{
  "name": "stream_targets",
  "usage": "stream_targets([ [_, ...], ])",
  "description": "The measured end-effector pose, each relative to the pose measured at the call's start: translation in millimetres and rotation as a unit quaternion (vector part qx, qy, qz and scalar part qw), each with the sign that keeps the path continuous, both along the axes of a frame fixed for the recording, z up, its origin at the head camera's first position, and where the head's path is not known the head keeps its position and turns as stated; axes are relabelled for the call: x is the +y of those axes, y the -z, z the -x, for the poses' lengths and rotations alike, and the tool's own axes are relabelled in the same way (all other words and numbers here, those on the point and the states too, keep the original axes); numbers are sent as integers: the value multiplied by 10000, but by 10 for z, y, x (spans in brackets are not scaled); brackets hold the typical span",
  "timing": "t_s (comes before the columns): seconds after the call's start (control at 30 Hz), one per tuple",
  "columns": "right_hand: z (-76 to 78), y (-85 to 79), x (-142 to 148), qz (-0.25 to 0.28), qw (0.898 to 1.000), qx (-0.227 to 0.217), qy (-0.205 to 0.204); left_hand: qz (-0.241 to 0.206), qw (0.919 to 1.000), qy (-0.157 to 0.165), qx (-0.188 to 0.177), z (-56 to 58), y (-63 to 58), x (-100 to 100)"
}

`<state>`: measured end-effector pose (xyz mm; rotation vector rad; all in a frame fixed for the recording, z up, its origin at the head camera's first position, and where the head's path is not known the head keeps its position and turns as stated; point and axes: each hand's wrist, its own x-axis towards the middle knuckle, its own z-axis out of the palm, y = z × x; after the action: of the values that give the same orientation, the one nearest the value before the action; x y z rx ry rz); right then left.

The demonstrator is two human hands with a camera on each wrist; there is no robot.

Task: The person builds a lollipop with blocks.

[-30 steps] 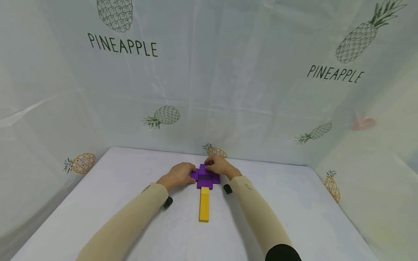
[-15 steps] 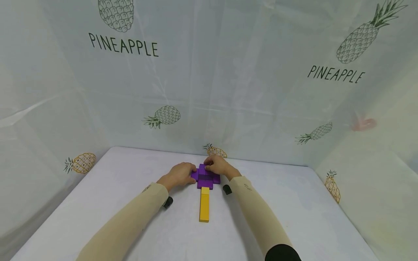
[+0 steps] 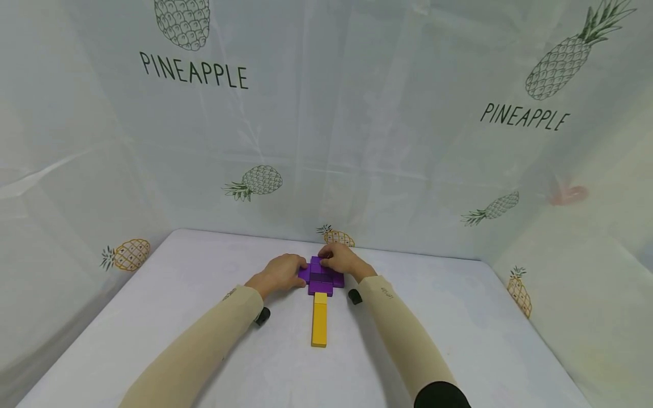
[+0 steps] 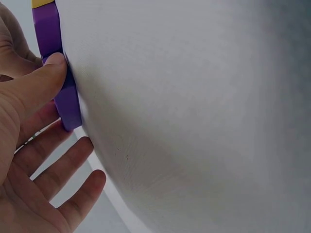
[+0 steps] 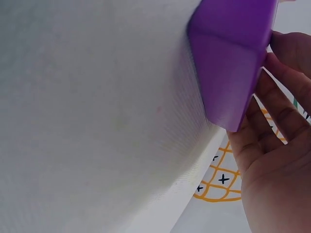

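Note:
Flat purple blocks [image 3: 320, 289] lie together in a flower-like cluster on the white table [image 3: 245, 362], with a darker purple patch in the middle. A yellow strip of blocks [image 3: 319, 326] runs from the cluster toward me. At the cluster's left side, my left hand [image 3: 278, 273] holds the left purple block [image 4: 71, 104] between thumb and forefinger; its other fingers are spread. My right hand [image 3: 344, 260] reaches over the far right side and pinches a purple block [image 5: 226, 73] at the back. Its fingers partly cover that block in the head view.
Pale sheeting [image 3: 357, 147] printed with pineapples hangs behind the table and along its sides. The table's far edge lies just beyond my hands. A small black piece [image 3: 262, 316] shows at the left wrist, and another black piece [image 3: 355, 296] at the right.

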<state>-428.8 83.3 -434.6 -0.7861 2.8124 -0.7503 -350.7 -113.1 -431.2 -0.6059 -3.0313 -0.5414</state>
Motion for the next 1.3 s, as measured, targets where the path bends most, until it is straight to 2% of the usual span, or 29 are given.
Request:
stream_targets([
  [0.3,-45,-72,111,63,9999,-89,-34,63,10000,12,-14,31,27,43],
  [0.53,-136,-218,356,117,9996,251,84,132,9999,-23,-39,40,27,49],
  [0.83,-389,-344,755,106,9983,568,64,-62,9997,-171,-155,42,66,7],
  [1.1,-633,-315,1082,149,9966,805,-49,-179,9993,-256,-222,37,95,-3],
  [1.3,-760,-268,1243,17,9969,786,96,-297,9992,-176,-179,31,98,-20],
])
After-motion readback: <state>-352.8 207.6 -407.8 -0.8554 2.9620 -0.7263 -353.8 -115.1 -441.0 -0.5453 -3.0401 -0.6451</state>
